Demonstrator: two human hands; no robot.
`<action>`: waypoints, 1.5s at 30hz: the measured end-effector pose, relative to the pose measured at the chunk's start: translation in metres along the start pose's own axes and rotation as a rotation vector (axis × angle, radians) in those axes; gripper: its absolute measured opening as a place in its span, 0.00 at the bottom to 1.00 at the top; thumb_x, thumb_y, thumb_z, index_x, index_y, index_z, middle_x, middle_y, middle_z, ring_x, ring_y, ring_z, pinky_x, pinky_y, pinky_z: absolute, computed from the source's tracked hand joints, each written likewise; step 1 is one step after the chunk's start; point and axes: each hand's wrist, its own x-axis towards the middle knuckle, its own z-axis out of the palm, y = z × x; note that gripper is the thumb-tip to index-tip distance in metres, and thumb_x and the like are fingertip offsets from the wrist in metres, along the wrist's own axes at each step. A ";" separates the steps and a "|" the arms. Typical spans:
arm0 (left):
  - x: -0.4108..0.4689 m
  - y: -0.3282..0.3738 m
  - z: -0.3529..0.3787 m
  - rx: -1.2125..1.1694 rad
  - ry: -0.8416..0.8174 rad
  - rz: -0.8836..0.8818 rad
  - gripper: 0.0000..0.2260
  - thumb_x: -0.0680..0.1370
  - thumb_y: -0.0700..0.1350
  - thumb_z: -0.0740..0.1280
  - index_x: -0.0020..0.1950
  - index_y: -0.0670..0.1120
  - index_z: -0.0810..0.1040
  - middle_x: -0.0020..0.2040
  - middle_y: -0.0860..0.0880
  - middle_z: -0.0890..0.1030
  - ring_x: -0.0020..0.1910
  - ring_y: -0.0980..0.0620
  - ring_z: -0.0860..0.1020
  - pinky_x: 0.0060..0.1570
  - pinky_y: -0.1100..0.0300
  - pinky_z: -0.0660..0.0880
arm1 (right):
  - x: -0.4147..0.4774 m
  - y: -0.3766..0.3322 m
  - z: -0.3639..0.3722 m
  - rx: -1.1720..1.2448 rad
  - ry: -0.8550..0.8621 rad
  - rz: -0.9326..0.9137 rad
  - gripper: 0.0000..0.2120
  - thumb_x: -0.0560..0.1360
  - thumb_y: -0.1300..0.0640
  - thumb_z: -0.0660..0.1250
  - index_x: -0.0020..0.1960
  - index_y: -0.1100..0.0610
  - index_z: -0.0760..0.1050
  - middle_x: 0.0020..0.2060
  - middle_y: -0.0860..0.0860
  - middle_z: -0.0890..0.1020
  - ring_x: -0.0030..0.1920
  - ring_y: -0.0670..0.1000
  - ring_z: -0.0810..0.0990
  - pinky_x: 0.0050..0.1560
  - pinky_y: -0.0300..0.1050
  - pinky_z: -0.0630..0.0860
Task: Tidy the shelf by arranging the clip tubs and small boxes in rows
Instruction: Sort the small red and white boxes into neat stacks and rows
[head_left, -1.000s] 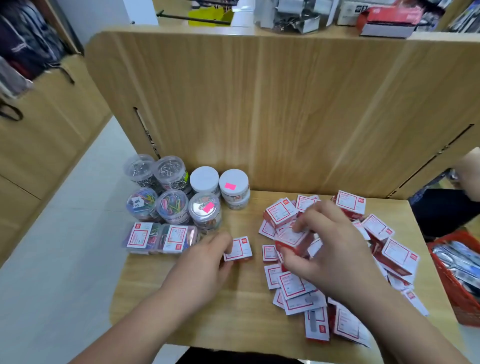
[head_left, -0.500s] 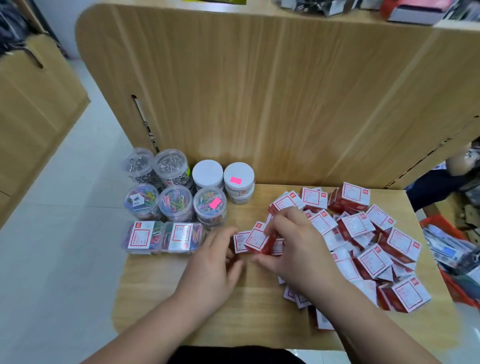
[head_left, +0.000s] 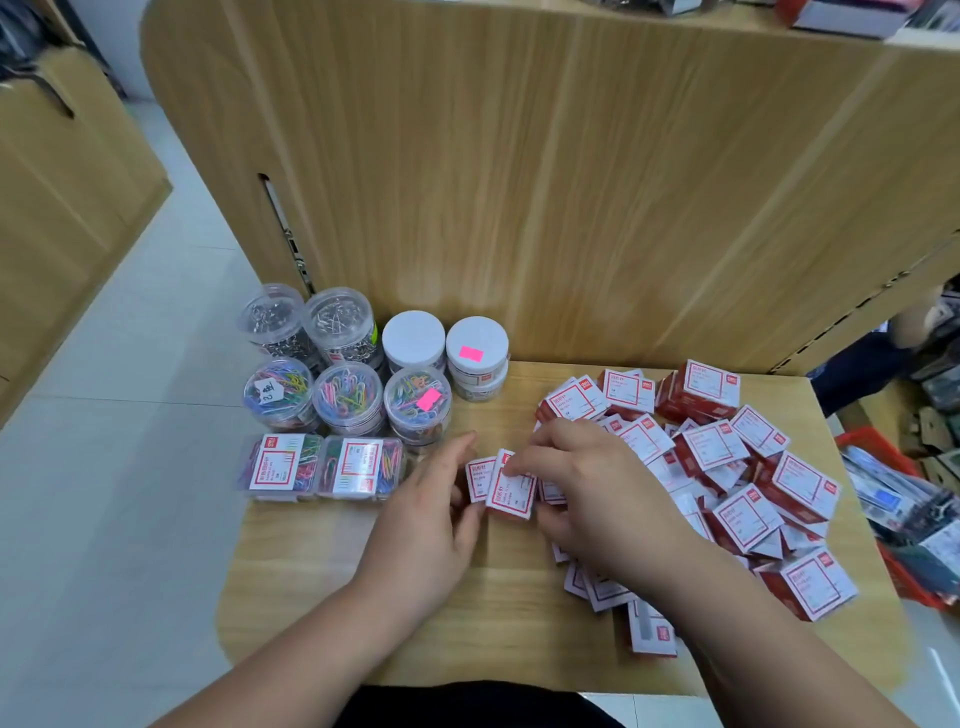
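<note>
Round clear clip tubs (head_left: 348, 395) stand in two rows at the shelf's back left, with two white-lidded tubs (head_left: 475, 345) beside them. Two flat clear boxes of coloured clips (head_left: 319, 467) lie side by side in front of the tubs. A loose heap of small red-and-white boxes (head_left: 727, 467) covers the right half. My right hand (head_left: 587, 488) pinches one small box (head_left: 511, 491) at mid-shelf. Touching that box on its left is another small box (head_left: 479, 475), with my left hand (head_left: 431, 519) against it, fingers apart.
A tall wooden back panel (head_left: 519, 182) rises behind the wooden shelf (head_left: 311, 597). The shelf's left and front edges drop to a white tiled floor. A red basket of packaged goods (head_left: 898, 499) sits low at the right. Another person's leg shows at the far right.
My right hand carried a small box left from the heap and set it against the box by my left hand. The camera tilted down and closer.
</note>
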 end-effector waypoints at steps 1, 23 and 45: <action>0.000 -0.001 0.000 -0.003 0.005 0.002 0.31 0.72 0.40 0.69 0.70 0.58 0.62 0.59 0.54 0.78 0.41 0.58 0.75 0.48 0.56 0.77 | 0.000 0.001 0.000 -0.033 0.007 0.010 0.14 0.67 0.51 0.64 0.51 0.49 0.81 0.44 0.49 0.79 0.44 0.55 0.79 0.42 0.48 0.77; -0.028 0.022 0.004 -0.634 0.014 -0.350 0.15 0.68 0.34 0.56 0.46 0.55 0.67 0.66 0.48 0.77 0.62 0.53 0.78 0.66 0.52 0.72 | 0.009 -0.005 0.010 -0.257 0.024 0.039 0.15 0.65 0.47 0.74 0.46 0.52 0.75 0.38 0.50 0.79 0.34 0.57 0.80 0.27 0.47 0.73; -0.010 0.022 0.002 -0.672 -0.173 -0.350 0.38 0.65 0.34 0.57 0.75 0.53 0.59 0.73 0.58 0.67 0.72 0.63 0.64 0.74 0.60 0.58 | -0.008 -0.009 0.013 -0.096 -0.049 0.289 0.25 0.70 0.43 0.69 0.63 0.49 0.68 0.57 0.45 0.78 0.66 0.53 0.68 0.58 0.54 0.64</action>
